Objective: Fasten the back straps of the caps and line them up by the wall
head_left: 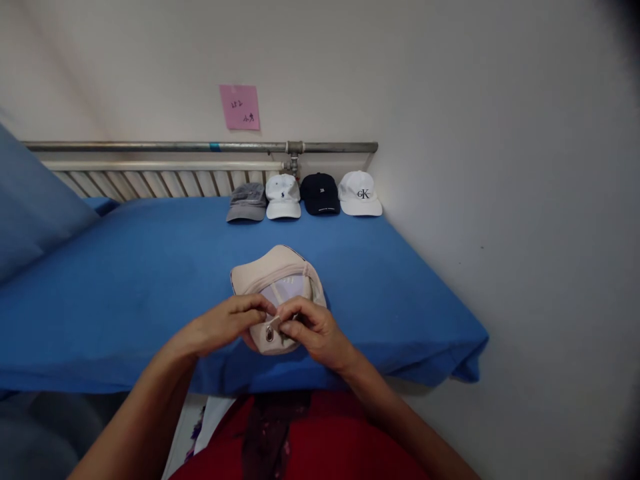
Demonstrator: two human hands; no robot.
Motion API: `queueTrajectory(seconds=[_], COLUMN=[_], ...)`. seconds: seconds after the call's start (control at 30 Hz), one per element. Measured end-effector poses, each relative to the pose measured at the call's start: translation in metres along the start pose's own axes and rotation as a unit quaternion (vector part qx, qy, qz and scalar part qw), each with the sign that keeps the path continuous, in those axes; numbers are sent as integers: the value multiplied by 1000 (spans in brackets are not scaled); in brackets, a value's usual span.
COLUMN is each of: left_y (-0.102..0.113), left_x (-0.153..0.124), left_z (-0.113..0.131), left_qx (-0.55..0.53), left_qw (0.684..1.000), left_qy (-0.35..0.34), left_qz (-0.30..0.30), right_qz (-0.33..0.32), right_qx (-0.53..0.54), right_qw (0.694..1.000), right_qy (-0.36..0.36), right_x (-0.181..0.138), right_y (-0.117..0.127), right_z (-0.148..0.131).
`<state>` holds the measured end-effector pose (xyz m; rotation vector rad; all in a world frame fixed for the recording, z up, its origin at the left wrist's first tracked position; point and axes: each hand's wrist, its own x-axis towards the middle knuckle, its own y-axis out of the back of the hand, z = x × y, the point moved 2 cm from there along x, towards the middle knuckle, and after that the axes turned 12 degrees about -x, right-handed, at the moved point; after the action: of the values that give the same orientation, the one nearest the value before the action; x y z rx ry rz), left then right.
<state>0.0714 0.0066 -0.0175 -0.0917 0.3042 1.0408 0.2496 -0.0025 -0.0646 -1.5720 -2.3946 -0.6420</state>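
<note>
A cream baseball cap (pixel 267 270) lies tipped over near the front edge of the blue-covered table, its inside facing me and its brim pointing away to the left. My right hand (pixel 315 330) pinches the cap's back strap between thumb and fingers. My left hand (pixel 235 321) is closed on the strap's other side, fingertips meeting the right ones at the opening. A metal eyelet or buckle (pixel 269 333) shows on the band just below the fingers. The strap's end is partly hidden by my fingers.
Along the wall stand a grey cap (pixel 247 202), a white cap (pixel 283 197), a black cap (pixel 321 194) and another white cap (pixel 360 193). Behind them are a radiator (pixel 165 180) and a pipe (pixel 150 147). A pink note (pixel 240 107) hangs above; a blue cloth (pixel 35 200) hangs left.
</note>
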Motion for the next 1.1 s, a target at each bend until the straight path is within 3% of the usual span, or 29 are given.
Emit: queueTrajectory(seconds=[0.13, 0.23, 0.3, 0.47, 0.6, 0.67, 0.77, 0.9, 1.1], left_y=[-1, 0, 1, 6, 10, 12, 16, 16, 9], left_x=[-4, -5, -6, -5, 0, 2, 4, 2, -2], left_z=[6, 7, 7, 6, 4, 2, 2, 4, -3], left_qx=[-18, 41, 74, 206, 380, 410, 330, 82, -167], left_qw=[999, 999, 997, 978, 921, 905, 935, 992, 985], left_qy=[15, -2, -11, -18, -42, -47, -46, -39, -24], left_qz=[-46, -21, 5, 1, -73, -99, -118, -86, -31], right_qz=[-21, -50, -55, -47, -65, -69, -59, -26, -10], right_qx=[-98, -214, -236, -156, -128, -121, -85, -31, -52], right_qw=[992, 961, 951, 977, 986, 987, 993, 999, 997], right_qy=[73, 168, 190, 135, 86, 78, 62, 23, 50], right_x=[3, 5, 4, -1, -3, -2, -1, 0, 1], right_y=[0, -4, -6, -5, -3, -3, -1, 2, 6], right_z=[-14, -23, -23, -13, -7, -7, -7, -8, -13])
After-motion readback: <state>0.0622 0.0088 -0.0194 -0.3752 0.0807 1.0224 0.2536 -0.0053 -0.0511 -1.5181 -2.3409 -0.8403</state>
